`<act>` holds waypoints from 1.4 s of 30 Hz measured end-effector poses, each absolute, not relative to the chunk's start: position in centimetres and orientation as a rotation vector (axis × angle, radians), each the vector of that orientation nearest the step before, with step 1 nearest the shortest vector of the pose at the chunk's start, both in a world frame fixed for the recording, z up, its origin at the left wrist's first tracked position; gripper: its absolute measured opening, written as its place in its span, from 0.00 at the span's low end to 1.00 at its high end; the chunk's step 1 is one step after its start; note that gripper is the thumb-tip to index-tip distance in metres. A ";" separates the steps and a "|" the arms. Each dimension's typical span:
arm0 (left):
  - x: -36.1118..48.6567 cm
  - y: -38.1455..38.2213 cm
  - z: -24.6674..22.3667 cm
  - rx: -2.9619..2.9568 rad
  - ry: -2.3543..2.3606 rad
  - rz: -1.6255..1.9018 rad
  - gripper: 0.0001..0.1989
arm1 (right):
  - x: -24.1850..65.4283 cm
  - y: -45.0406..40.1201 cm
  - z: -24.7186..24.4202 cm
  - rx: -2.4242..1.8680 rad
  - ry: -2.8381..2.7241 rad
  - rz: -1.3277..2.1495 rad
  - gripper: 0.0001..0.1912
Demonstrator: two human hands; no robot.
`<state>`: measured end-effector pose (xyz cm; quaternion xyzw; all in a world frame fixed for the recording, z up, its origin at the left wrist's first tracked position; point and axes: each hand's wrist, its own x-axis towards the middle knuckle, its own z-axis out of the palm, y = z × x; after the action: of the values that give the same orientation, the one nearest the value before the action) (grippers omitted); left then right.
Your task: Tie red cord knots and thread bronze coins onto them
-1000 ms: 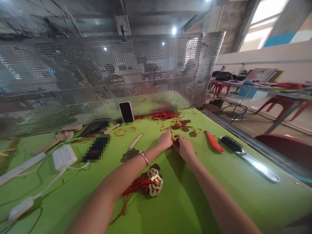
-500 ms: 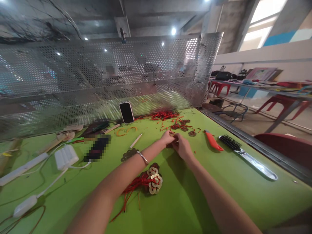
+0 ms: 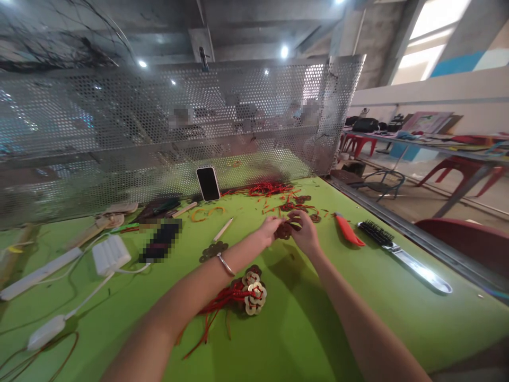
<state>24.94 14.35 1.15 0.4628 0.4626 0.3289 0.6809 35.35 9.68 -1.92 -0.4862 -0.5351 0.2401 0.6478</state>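
Observation:
Between my hands is a flower-shaped cluster of brown coins (image 3: 283, 231), partly covered by fingers. My left hand (image 3: 271, 228), with a silver bangle on its wrist, pinches the cluster's left side. From the right, my right hand (image 3: 305, 232) has its fingers closed on the cluster's other edge. Just beyond lie more coin pieces (image 3: 304, 200) with red cord. Nearer me rests a stack of coin clusters (image 3: 254, 292) tied with long red cords (image 3: 222, 300). Left of my forearm, another coin ring (image 3: 213, 251) lies flat on the green table.
A red-handled cutter (image 3: 349, 231) and a black-bristled brush (image 3: 401, 254) lie to the right. At the back stand a phone (image 3: 208, 183) and a perforated metal screen (image 3: 159, 132). A pencil (image 3: 223, 229), white power strip (image 3: 111, 255) and cables occupy the left. Red cord scraps (image 3: 270, 188) are heaped behind.
The coin cluster has been lifted and tilted, so more of its face shows between my hands. My right hand has shifted slightly up and right, its fingers more spread around the edge.

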 end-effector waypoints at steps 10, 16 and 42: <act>24.7 14.1 2.5 1.256 0.841 1.014 0.11 | 34.2 9.0 -0.9 -1.028 -1.180 0.709 0.20; 25.9 14.5 4.3 1.664 0.655 0.973 0.18 | 34.3 9.0 -0.7 -1.017 -1.106 0.914 0.20; 28.4 27.5 1.4 2.672 1.215 0.232 0.14 | 42.0 9.2 1.3 -0.882 -0.365 0.809 0.11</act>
<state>28.40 27.53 1.41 0.9032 0.4105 0.0784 0.0983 42.05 9.23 1.33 -0.4127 -0.1706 0.3788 0.8106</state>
